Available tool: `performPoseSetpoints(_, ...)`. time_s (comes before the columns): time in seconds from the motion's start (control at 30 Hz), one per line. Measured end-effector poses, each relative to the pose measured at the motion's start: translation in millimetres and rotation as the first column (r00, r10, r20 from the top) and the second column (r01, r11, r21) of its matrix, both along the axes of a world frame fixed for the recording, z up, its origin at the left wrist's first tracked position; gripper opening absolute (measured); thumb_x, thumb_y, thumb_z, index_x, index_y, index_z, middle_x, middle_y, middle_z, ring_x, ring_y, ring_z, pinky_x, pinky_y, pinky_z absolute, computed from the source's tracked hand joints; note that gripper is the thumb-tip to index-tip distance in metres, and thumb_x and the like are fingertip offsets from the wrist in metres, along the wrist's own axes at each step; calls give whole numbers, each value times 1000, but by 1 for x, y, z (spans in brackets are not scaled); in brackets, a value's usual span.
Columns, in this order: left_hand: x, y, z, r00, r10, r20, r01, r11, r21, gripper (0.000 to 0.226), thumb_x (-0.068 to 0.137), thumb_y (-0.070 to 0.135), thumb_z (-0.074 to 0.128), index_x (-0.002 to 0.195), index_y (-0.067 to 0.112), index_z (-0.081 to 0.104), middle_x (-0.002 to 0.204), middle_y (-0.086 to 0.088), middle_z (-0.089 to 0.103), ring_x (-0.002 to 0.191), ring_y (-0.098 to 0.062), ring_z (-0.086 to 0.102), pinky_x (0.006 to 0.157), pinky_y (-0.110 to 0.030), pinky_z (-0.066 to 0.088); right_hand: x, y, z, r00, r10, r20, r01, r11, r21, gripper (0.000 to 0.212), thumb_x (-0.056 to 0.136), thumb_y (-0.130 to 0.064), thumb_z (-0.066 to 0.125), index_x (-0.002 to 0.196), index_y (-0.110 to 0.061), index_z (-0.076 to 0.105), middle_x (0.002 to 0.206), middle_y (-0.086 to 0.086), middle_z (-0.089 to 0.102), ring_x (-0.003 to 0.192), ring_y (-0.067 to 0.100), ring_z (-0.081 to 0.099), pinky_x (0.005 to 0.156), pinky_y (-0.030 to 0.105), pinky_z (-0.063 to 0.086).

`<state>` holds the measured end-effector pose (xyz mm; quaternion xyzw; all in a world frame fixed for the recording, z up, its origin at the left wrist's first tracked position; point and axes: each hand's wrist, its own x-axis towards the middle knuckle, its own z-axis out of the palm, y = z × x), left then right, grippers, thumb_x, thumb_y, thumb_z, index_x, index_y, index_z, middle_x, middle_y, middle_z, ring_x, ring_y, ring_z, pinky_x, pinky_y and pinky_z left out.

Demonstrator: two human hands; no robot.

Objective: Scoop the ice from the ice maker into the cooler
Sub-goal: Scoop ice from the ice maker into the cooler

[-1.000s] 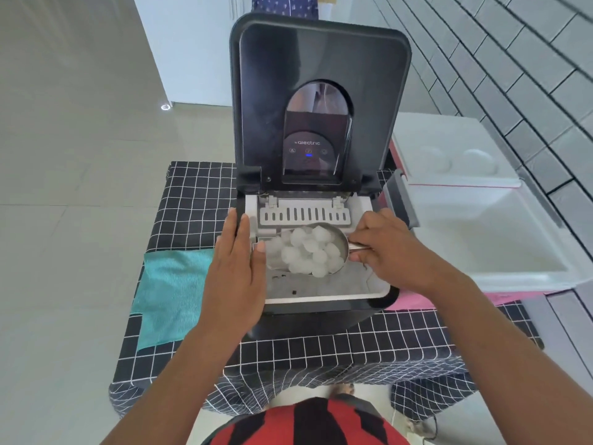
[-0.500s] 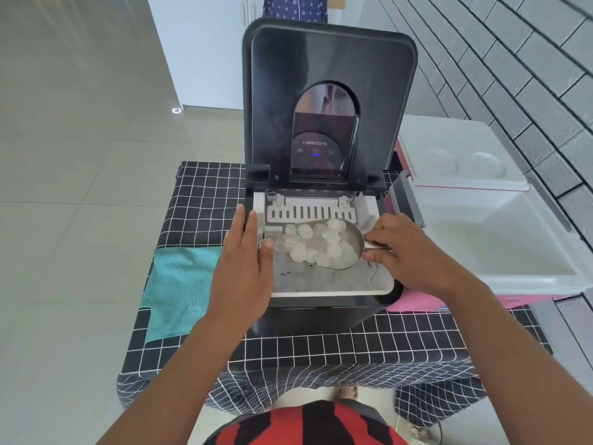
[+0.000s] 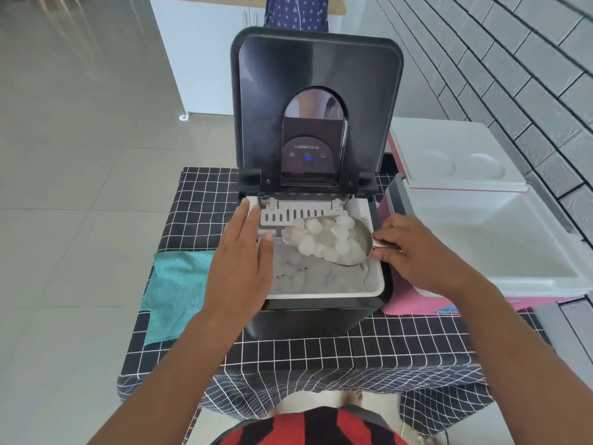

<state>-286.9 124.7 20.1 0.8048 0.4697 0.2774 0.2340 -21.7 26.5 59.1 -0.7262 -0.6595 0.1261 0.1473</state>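
Covering table (image 3: pixel 321 351), black grid cloth; teal towel (image 3: pixel 175 290) left; tiled floor (image 3: pixel 70 220).

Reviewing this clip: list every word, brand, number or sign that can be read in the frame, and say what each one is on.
"alectric": white lettering on the dark control panel of the ice maker, on its raised lid.
Three small round icons and a blue light sit under that word; the icons are too small to make out.
No other text shows on the cooler, the scoop, the checked tablecloth or the teal cloth.

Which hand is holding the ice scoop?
The right hand grips the scoop by its handle. The left hand lies flat on the ice maker's edge.
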Motion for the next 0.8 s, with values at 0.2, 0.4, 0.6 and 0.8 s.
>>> performPoseSetpoints(0.2,37,1,20,999,-17,43,14,998,65,45,105,30,37,148,20,40,158,10,30,142,-3,27,111,-18,20,30,-15,9,999,2,-50,2,997,79,11,86,-26,67,92,-16,67,84,-20,41,89,11,36,81,22,27)
performPoseSetpoints(0.4,94,-8,40,991,-48,126,36,995,97,43,105,32,35,145,21,44,155,10,36,140,-2,30,110,-14,18,84,-39,21,998,-41,-50,44,997,57,27,88,-23,65,67,-9,53,77,-7,42,82,17,40,72,30,33)
performPoseSetpoints(0.6,171,-34,48,984,-134,121,127,990,62,43,105,29,36,147,19,43,155,8,37,142,-4,29,115,-18,18,154,-75,17,992,-105,-65,109,992,61,25,88,-22,64,67,-13,54,78,-9,42,81,8,39,69,24,29)
performPoseSetpoints(0.8,253,-62,38,970,-237,52,239,970,-38,46,105,32,35,150,21,36,156,5,35,144,-10,27,120,-26,18,232,-106,-3,979,-199,-44,200,980,10,49,87,-21,66,55,-34,32,71,-10,39,75,20,42,67,30,28)
